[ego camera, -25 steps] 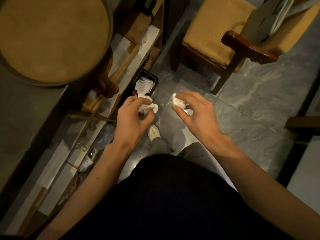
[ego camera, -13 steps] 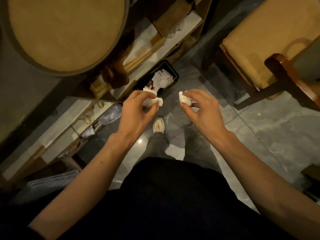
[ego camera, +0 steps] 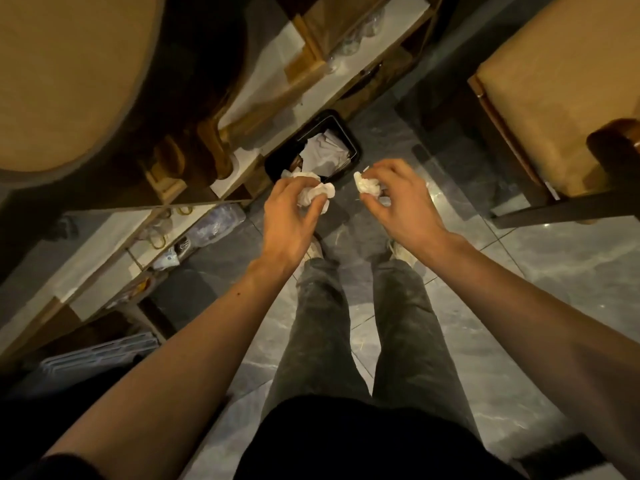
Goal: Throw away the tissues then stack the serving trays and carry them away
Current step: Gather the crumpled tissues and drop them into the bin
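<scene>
My left hand (ego camera: 289,216) is closed on a crumpled white tissue (ego camera: 313,192). My right hand (ego camera: 401,199) pinches a smaller crumpled tissue (ego camera: 367,184). Both hands hover above the floor, just short of a black rectangular bin (ego camera: 349,140) that stands on the floor beside the shelf unit. White paper (ego camera: 323,152) lies inside the bin. A round tan serving tray (ego camera: 62,81) with a dark rim sits on the counter at the top left.
An open shelf unit (ego camera: 242,109) with jars and wooden items runs along the left. A cushioned wooden chair (ego camera: 561,95) stands at the right. My legs and shoes are on the grey tiled floor (ego camera: 519,306) below the hands.
The view has shifted closer to the bin, which now lies right ahead of my hands. Both hands keep hold of their tissues and have moved slightly forward.
</scene>
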Motion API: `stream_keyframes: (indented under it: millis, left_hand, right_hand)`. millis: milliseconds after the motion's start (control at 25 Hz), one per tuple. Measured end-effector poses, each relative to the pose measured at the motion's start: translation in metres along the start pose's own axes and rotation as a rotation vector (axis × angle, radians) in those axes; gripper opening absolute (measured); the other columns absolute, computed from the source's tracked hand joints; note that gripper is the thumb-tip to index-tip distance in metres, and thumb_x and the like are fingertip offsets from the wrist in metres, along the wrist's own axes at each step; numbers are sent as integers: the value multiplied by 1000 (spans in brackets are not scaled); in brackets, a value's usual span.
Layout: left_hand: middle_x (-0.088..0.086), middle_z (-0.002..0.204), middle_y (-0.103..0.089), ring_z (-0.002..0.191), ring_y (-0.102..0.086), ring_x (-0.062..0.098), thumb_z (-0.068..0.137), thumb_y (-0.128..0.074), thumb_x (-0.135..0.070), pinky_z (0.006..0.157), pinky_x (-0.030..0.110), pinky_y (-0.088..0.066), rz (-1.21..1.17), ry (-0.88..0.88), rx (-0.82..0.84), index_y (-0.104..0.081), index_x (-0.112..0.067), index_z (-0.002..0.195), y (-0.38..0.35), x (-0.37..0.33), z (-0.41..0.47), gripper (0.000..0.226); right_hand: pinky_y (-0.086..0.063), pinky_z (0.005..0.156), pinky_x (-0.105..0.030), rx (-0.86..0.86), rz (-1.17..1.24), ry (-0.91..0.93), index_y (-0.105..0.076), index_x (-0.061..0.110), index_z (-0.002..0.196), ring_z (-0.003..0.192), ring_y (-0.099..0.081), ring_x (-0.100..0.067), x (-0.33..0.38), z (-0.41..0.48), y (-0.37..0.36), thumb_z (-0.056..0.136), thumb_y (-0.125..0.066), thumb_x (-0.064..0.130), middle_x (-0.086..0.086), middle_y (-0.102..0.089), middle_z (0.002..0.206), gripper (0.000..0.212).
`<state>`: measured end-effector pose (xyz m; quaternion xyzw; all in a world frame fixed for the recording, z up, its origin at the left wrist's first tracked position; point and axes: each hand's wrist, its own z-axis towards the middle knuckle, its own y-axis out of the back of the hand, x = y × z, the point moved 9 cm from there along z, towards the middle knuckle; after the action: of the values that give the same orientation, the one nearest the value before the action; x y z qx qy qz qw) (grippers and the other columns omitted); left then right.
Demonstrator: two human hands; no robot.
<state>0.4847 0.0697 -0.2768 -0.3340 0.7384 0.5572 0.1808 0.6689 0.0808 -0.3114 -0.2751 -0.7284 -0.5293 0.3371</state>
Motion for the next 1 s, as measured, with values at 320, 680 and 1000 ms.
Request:
stream_keyframes:
  millis: [320, 680, 1000]
  left_hand:
    - [11, 114, -65, 101, -59, 16, 91, -67, -25, 81, 5, -41, 60, 110, 59, -65, -12, 113, -73, 124, 64, 26]
    - [9, 116, -65, 99, -57, 15, 88, -69, -28, 70, 8, -37, 176, 198, 11, -65, -15, 114, -118, 195, 126, 29]
    - [10, 114, -68, 105, -62, 21, 87, -70, -21, 67, -8, -25, 147, 171, -59, -66, -10, 113, -138, 219, 155, 28]
  right_hand:
    - [-49, 89, -42, 85, -61, -84, -60, 11, 123, 105, -56, -33, -85, 65, -101, 90, -61, 15, -15, -49, 125, 34]
    - [-45, 84, -40, 194, -210, 2, -59, 9, 126, 114, -48, -37, -119, 123, -177, 91, -58, 17, -20, -49, 127, 36]
    - [-52, 81, -47, 182, -276, -19, -51, 10, 134, 113, -52, -38, -143, 160, -209, 92, -59, 22, -19, -50, 130, 44]
